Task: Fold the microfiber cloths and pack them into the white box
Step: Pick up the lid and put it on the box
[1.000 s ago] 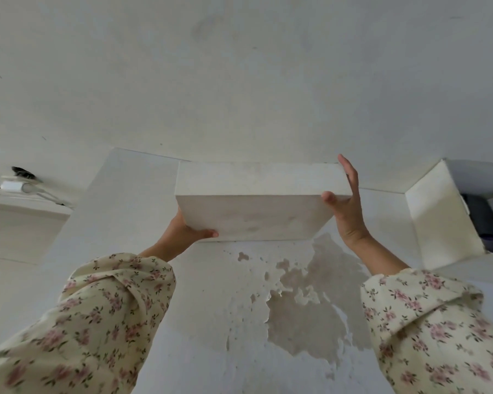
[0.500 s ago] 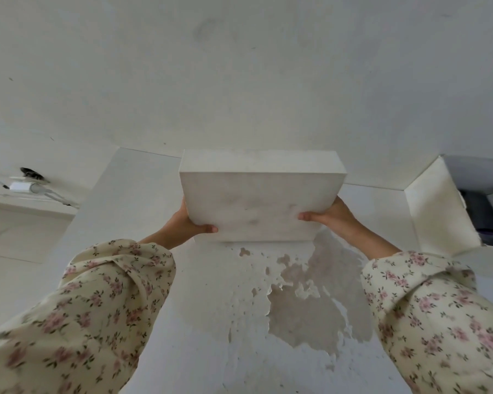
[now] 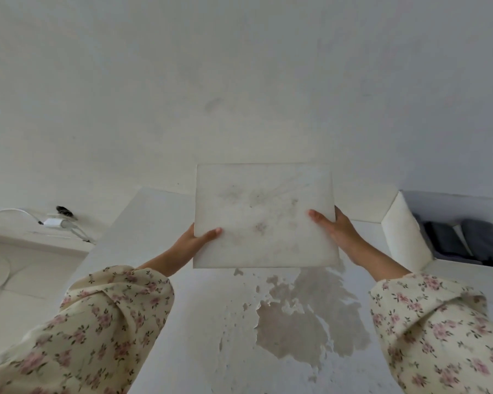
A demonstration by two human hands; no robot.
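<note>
- Two hands hold the white box (image 3: 264, 214) up in front of the camera, one at each lower side, its broad scuffed face turned toward the viewer so that nothing of its inside shows.
- The left hand (image 3: 195, 241) grips the box's lower left edge, thumb laid across the front face, the other fingers hidden behind it.
- The right hand (image 3: 335, 230) grips the lower right edge the same way, thumb on the front face and fingers wrapped behind.
- Whether the box holds anything cannot be told from this side; the face bears grey smudges and faint scratches.
- Both arms wear cream floral sleeves (image 3: 103, 322) that fill the lower corners of the view.
- Behind the box runs a white surface (image 3: 165, 223) with a large patch of peeled paint (image 3: 305, 317) just below the box's bottom edge.
- At the far right stands a white open container (image 3: 404, 237) with dark grey-blue cloths (image 3: 464, 240) lying inside it, well apart from the held box.
- At the left a white plug with cable (image 3: 54, 223) sits on a pale ledge.
</note>
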